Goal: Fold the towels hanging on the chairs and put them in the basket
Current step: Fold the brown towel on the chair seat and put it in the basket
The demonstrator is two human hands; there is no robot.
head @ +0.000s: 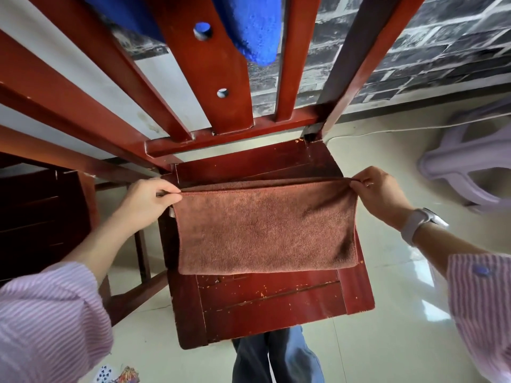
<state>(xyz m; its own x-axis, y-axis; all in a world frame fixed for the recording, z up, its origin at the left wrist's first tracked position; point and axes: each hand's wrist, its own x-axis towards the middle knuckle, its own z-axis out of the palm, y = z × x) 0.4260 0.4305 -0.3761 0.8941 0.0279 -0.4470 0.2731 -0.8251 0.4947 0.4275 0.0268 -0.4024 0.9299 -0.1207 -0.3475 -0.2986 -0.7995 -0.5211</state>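
A brown towel (pixel 265 228), folded over on itself, lies across the seat of a red wooden chair (pixel 271 302). My left hand (pixel 149 200) pinches the towel's far left corner. My right hand (pixel 378 194) pinches its far right corner, and the far edge is stretched taut between them. A blue towel (pixel 249 26) hangs over the chair's backrest at the top of the view. No basket is in view.
A second dark wooden chair (pixel 41 217) stands close on the left. A pale purple plastic stool (pixel 467 161) lies on the tiled floor at right. Playing cards (pixel 116 374) are scattered on the floor at bottom left. A brick-pattern wall (pixel 414 51) lies behind.
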